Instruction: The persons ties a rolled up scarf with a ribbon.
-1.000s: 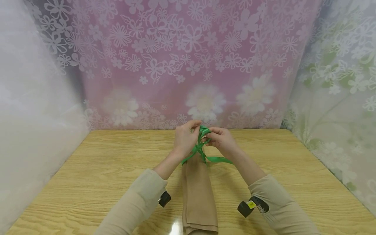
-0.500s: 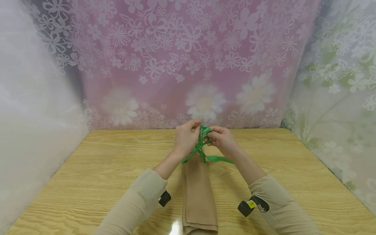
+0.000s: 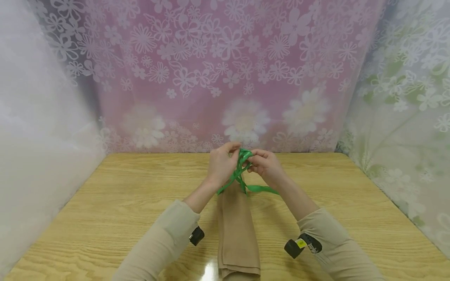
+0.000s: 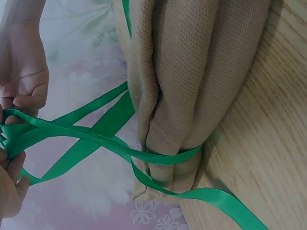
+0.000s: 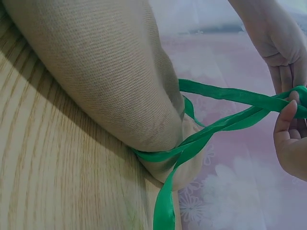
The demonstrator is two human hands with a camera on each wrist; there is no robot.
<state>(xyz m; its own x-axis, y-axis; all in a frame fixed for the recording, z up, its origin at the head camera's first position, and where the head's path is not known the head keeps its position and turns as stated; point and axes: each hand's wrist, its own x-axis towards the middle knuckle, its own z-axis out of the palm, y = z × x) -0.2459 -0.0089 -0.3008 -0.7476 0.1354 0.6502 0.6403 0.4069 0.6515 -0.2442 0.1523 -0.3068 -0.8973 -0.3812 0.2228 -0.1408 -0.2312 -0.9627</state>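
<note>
A green ribbon (image 3: 243, 156) passes around the far part of a folded brown cloth (image 3: 239, 230) that lies lengthwise on the table. Above the cloth's far end, my left hand (image 3: 222, 164) pinches a bunched loop of the ribbon. Opposite it, my right hand (image 3: 268, 166) pinches the same loop with thumb and fingers. Crossing ribbon strands (image 4: 91, 136) run from both hands down to the gathered cloth (image 4: 182, 76) in the left wrist view. A loose ribbon tail (image 5: 165, 206) hangs past the cloth in the right wrist view. The fingers partly hide the loop.
The wooden table (image 3: 140, 187) ends at a pink floral curtain (image 3: 225, 78) behind the hands. Pale sheets (image 3: 45, 117) stand at the left and right sides. Black wrist cameras (image 3: 294, 248) are strapped on the sleeves.
Both hands stay nearly in place. The right fingers shift slightly on the ribbon loop; the cloth and the loose tail lie as before.
</note>
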